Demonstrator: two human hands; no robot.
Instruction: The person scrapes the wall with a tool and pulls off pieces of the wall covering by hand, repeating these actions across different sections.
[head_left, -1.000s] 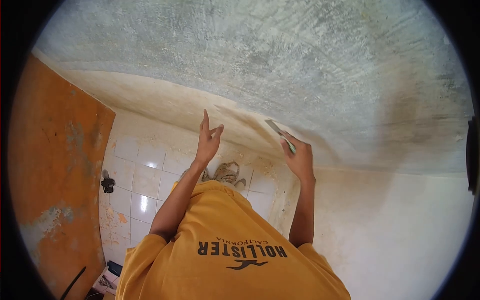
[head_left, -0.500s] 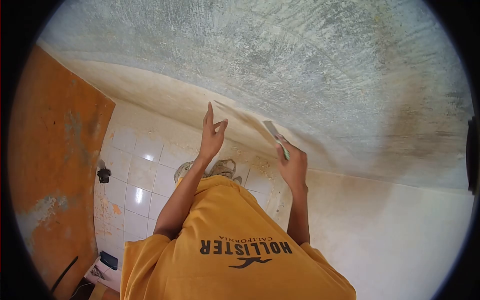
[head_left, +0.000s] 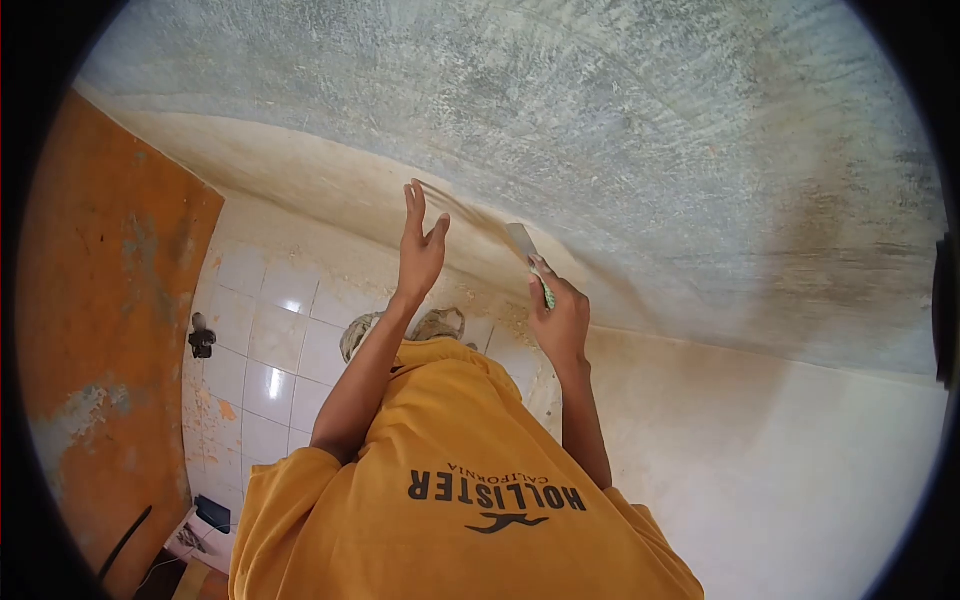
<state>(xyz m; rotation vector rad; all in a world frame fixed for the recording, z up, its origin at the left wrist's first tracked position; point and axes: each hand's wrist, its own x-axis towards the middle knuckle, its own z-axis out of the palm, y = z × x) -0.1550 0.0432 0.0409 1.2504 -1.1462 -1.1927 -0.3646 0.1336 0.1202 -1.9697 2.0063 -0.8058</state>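
In my right hand (head_left: pixel 560 318) is a scraper (head_left: pixel 521 238) with a flat grey blade and a green patterned handle, my fingers wrapped round it. The blade points up and toward the wall (head_left: pixel 600 130), which is mottled grey-green with a paler cream band low down. My left hand (head_left: pixel 421 255) is open, fingers stretched up, its fingertips right at the cream part of the wall. It holds nothing. Shadows of the hand and scraper fall on the wall between them.
An orange wall (head_left: pixel 100 280) with peeled patches stands on the left. White floor tiles (head_left: pixel 270 340) carry orange flakes. A small dark object (head_left: pixel 202 338) lies by the orange wall, and a dark flat object (head_left: pixel 213 514) lies farther down. My feet stand close to the wall's base.
My right hand has moved up and left with the scraper, nearer to my left hand. My left hand has risen slightly along the wall.
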